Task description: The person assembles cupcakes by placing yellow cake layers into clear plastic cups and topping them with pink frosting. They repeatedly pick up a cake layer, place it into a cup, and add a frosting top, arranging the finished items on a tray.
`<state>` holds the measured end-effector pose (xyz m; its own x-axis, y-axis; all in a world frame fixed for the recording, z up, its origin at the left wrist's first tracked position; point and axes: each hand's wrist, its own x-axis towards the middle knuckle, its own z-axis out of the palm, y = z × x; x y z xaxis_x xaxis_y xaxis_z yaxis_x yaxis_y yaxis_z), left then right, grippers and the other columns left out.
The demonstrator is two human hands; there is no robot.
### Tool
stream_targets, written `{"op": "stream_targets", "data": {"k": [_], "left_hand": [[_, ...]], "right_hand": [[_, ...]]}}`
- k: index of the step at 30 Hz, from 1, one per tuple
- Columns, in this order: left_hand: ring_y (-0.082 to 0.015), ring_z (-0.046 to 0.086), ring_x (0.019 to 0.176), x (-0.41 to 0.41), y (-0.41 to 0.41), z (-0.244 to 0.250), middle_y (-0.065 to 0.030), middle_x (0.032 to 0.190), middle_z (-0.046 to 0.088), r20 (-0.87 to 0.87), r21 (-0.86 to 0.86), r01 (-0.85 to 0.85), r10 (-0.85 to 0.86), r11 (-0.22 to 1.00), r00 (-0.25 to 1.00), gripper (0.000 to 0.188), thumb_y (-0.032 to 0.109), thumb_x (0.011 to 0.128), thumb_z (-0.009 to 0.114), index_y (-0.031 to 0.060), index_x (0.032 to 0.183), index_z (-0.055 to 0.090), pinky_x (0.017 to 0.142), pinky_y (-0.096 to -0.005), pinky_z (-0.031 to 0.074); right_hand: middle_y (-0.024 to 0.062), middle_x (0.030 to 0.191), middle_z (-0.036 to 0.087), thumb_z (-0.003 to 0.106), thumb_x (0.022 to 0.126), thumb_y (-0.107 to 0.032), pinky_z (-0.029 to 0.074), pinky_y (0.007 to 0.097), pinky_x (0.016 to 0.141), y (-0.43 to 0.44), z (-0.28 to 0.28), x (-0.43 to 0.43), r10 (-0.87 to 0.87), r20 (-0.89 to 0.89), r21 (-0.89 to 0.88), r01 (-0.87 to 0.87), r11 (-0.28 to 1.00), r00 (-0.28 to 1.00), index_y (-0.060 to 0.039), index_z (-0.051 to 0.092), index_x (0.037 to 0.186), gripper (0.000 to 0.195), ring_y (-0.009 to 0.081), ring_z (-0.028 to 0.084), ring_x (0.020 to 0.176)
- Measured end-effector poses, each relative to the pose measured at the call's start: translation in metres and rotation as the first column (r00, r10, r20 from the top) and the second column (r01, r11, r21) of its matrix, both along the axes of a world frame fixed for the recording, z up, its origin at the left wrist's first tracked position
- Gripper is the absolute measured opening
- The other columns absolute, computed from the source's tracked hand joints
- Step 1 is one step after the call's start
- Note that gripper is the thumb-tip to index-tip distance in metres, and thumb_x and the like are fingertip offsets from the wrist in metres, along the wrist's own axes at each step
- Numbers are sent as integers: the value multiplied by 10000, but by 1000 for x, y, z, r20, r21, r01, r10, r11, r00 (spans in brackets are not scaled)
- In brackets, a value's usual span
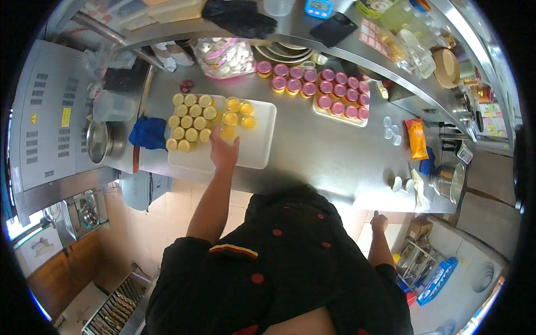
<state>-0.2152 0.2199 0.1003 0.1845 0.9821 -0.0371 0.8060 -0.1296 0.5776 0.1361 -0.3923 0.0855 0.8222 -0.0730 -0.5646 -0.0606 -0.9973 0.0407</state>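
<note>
My left hand [224, 150] reaches over two white trays, its thumb and fingers on either side of a small yellow-filled cup [228, 133]. Whether it grips that cup is not clear. Several similar cups [230, 118] stand just beyond on the right-hand white tray [259, 142]. Left of my fingers, rows of jars with pale gold tops [191, 134] fill much of the other white tray [188, 161]. My right hand [379, 222] hangs low in front of the counter's front edge, apart from the jars. Nothing shows in it, and its fingers are too small to make out.
Pink-lidded jars [339, 91] stand at the back, many on a white tray [320, 113]. Nearby are a bulging plastic bag [225, 56], a blue cloth [148, 133], an orange packet [416, 140] and a steel bowl [448, 182]. A steel shelf [289, 27] overhangs the counter's back.
</note>
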Motion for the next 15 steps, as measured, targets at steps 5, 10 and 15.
{"op": "stream_targets", "data": {"k": [5,10,15], "left_hand": [[-355,561,1322,8,21,-31,-137,1429,580,-200,32,3,3,999,980,666,325,888,749,135,1456,457,1037,-496,506],[-335,597,1278,-18,27,-68,-128,1454,583,-213,169,168,-130,971,968,644,299,906,748,116,1465,484,1056,-471,489],[-321,618,1257,30,-59,12,-125,1433,597,-115,20,208,-204,978,972,638,173,857,813,100,1415,513,1048,-439,498]], "right_hand": [[226,1096,729,640,925,-291,526,514,916,-12,-2,17,-65,316,201,0,980,947,16,727,1081,356,380,695,1035],[134,1273,654,789,879,-175,498,462,1039,-29,-29,79,123,593,230,-314,921,796,-62,677,1236,391,355,569,1255],[141,1382,589,798,885,-268,469,490,1081,24,1,108,226,453,111,-306,946,862,-86,647,1311,487,363,532,1296]]}}
